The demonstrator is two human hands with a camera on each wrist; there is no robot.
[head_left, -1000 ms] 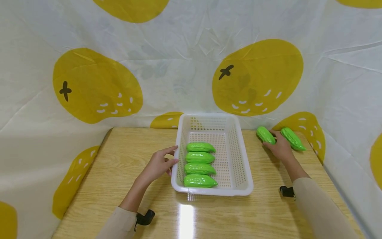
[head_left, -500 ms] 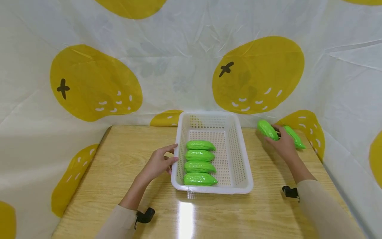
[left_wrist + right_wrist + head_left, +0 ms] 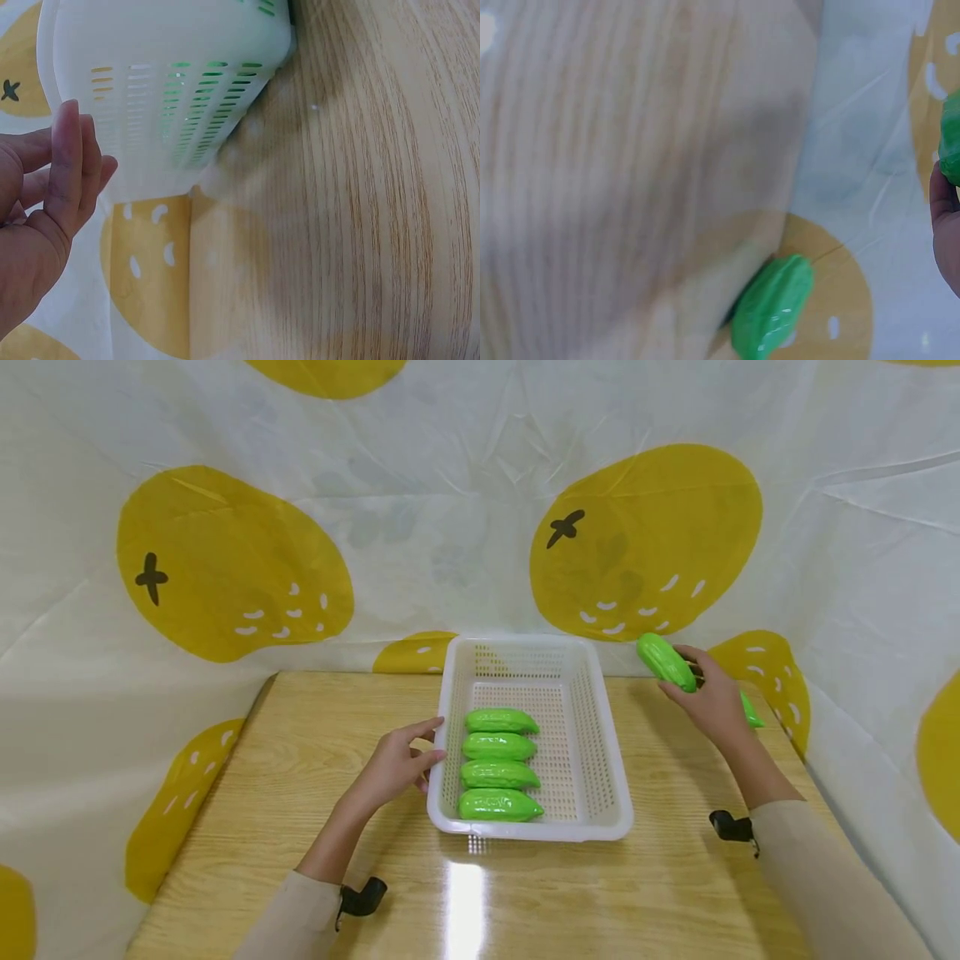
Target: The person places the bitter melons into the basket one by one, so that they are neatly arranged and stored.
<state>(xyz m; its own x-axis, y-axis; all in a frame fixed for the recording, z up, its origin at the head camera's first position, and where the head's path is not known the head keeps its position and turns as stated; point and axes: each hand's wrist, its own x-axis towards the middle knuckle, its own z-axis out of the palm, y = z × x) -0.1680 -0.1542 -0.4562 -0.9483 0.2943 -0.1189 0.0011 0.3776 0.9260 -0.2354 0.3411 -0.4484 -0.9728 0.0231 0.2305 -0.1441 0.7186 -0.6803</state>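
Note:
A row of several glossy green bitter melons (image 3: 498,747) lies crosswise in the left half of a white plastic basket (image 3: 606,752). My left hand (image 3: 393,766) is at the basket's left rim, its fingertips touching the outside with fingers fairly straight; the left wrist view shows the hand (image 3: 56,187) beside the slotted wall (image 3: 142,150). Right of the basket, my right hand (image 3: 712,697) holds another bitter melon (image 3: 666,662) up off the table, between thumb and fingers. Behind that hand lies one more bitter melon (image 3: 772,307), mostly hidden in the head view.
The wooden table (image 3: 322,718) ends at a hanging white cloth (image 3: 442,552) printed with yellow fruit, at the back and both sides. Small black wrist cameras (image 3: 363,897) sit on both forearms. The remaining melon rests near the table's back right corner.
My right hand has lifted its bitter melon off the table, raising it upward. It now covers most of the melon behind. My left hand has stayed at the basket rim.

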